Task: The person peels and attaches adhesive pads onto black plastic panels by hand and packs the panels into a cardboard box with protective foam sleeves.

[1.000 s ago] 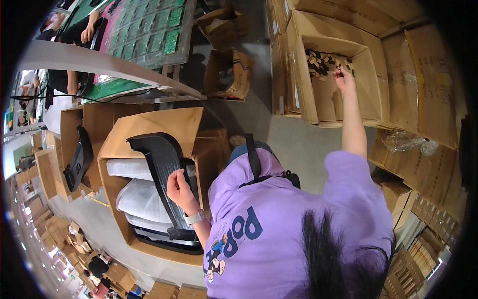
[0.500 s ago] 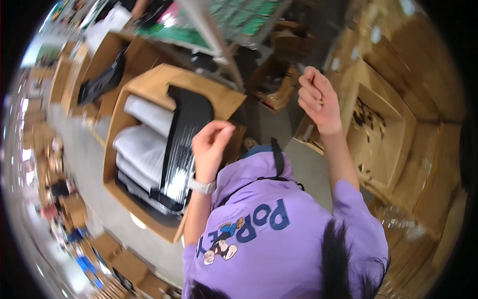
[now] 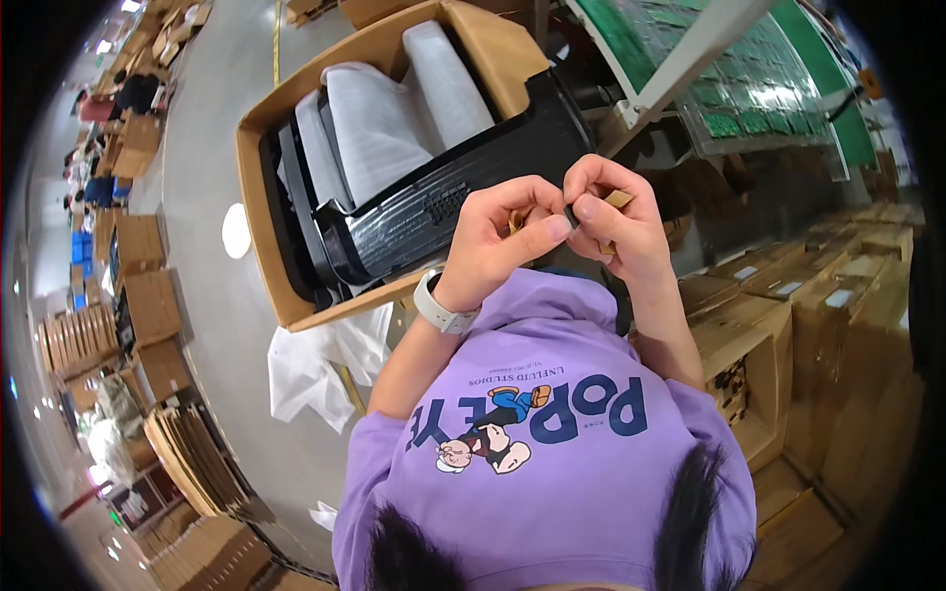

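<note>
My left hand [image 3: 503, 236] and my right hand [image 3: 623, 219] meet in front of my chest, both closed in a pinch. Between the thumbs and fingertips is a small black piece [image 3: 572, 218], mostly hidden by the fingers. A tan paper-like strip [image 3: 619, 200] pokes out from the fingers of my right hand; another tan bit shows inside the curl of my left. Just beyond my hands, a long glossy black plastic panel [image 3: 404, 236] lies along the near side of an open cardboard box [image 3: 258, 197]. White foam-wrapped items [image 3: 379, 123] fill the box behind it.
At the right, a carton [image 3: 774, 345] holds small black-and-tan pieces, beside stacked cartons [image 3: 838, 295]. A rack with green boards [image 3: 749, 89] stands at the upper right. White sheeting [image 3: 320, 364] lies on the floor below the box. More cartons [image 3: 148, 305] line the left.
My hands were apart, the right one raised; now they meet at the small black piece. The view has turned, so the box with the panel appears higher up and the carton of pieces lower.
</note>
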Demonstrator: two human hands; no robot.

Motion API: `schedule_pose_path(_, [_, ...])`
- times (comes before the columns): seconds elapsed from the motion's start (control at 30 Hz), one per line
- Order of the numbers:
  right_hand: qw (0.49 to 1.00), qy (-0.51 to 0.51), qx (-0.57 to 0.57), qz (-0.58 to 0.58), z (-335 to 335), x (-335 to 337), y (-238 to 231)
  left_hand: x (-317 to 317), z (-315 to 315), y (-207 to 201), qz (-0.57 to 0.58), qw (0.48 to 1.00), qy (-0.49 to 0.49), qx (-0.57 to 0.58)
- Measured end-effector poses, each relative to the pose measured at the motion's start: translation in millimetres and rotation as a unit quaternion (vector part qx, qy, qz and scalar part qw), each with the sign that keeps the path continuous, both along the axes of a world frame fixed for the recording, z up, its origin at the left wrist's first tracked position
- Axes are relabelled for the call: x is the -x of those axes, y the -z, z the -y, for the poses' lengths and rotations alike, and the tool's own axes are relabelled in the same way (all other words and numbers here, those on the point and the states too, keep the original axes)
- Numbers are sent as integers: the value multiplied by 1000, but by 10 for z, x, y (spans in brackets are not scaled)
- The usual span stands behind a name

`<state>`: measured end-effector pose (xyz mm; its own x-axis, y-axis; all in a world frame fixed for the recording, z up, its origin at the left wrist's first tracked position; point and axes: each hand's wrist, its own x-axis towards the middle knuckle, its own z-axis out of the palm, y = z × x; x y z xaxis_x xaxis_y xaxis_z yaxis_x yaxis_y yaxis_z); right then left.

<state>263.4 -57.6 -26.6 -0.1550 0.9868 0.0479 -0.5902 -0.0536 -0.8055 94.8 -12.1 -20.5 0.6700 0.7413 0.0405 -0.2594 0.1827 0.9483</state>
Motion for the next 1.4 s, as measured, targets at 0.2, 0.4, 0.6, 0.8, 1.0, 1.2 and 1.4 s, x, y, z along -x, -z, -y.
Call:
schedule_pose_path(0.2, [1000,-8,-8,-4,-148,150,101,127,-101,11,-14,999,-28,3])
schedule_pose_path(0.4, [979,-76,45,-182,-271,294,212,105,-163,31,51,997,-58,1])
schedule_pose_path(0.6, [969,-99,42,-222,-379,347,270,83,-231,133,41,995,-88,-9])
schedule_pose_path(0.8, [967,-101,48,-231,-467,446,282,136,-271,78,15,993,-117,10])
schedule_pose_path(1.0, [972,-103,47,-206,-546,530,284,186,-257,-4,8,988,-155,-17])
schedule_pose_path(1.2, [979,-88,74,-170,-609,614,281,251,-288,70,-8,980,-195,-43])
schedule_pose_path(1.4, [972,-34,145,-180,-726,591,299,378,-405,196,53,973,-223,36])
